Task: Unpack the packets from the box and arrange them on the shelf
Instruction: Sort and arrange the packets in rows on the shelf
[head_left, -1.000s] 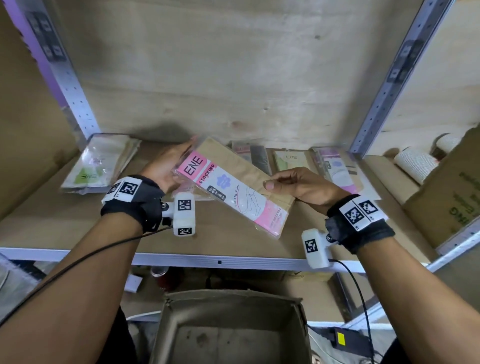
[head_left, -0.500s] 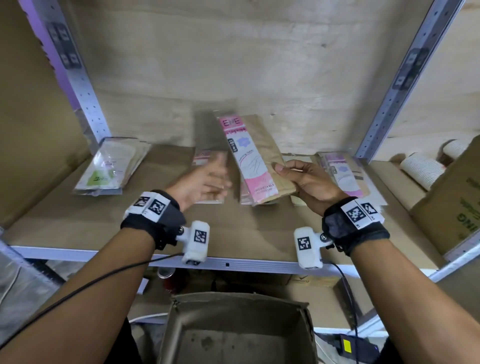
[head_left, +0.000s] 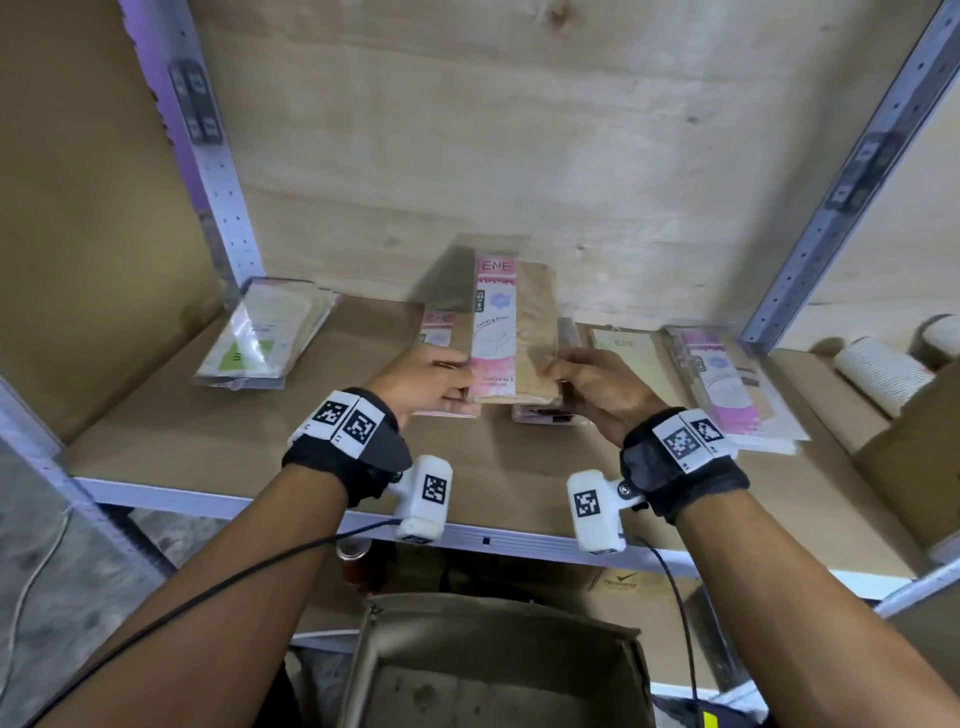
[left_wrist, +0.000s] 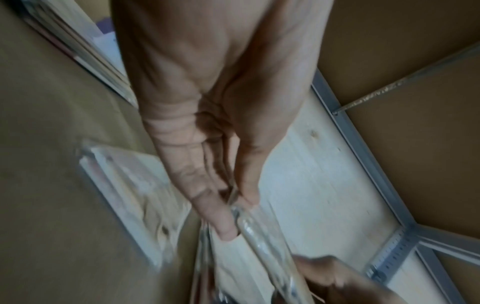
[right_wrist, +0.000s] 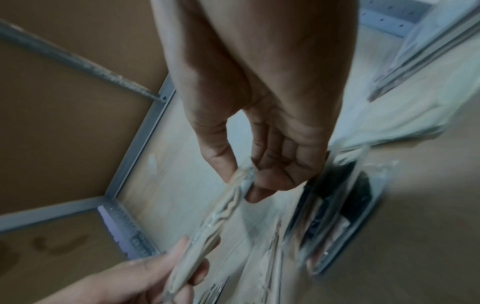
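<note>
A pink-and-tan packet (head_left: 506, 332) is held upright between both hands, over the middle of the shelf (head_left: 208, 436). The left hand (head_left: 423, 384) pinches its lower left edge, thumb and fingers closed on the clear wrapper (left_wrist: 249, 224). The right hand (head_left: 597, 387) pinches the lower right edge the same way, thumb on one face and fingers on the other (right_wrist: 239, 185). Both wrist views are blurred.

Just behind the left hand another pink packet (head_left: 439, 327) lies flat on the shelf. Under and just past the right hand a dark packet (head_left: 545, 413) is seen lying flat. Further right of the right hand a pale packet (head_left: 623, 348) and a pink-printed stack (head_left: 727, 384) are laid on the shelf. Well to the left of the left hand a green-marked stack (head_left: 260, 338) rests by the upright post. Below the hands, under the shelf edge, the open cardboard box (head_left: 363, 670) is seen. White rolls (head_left: 878, 374) sit far right of the right hand.
</note>
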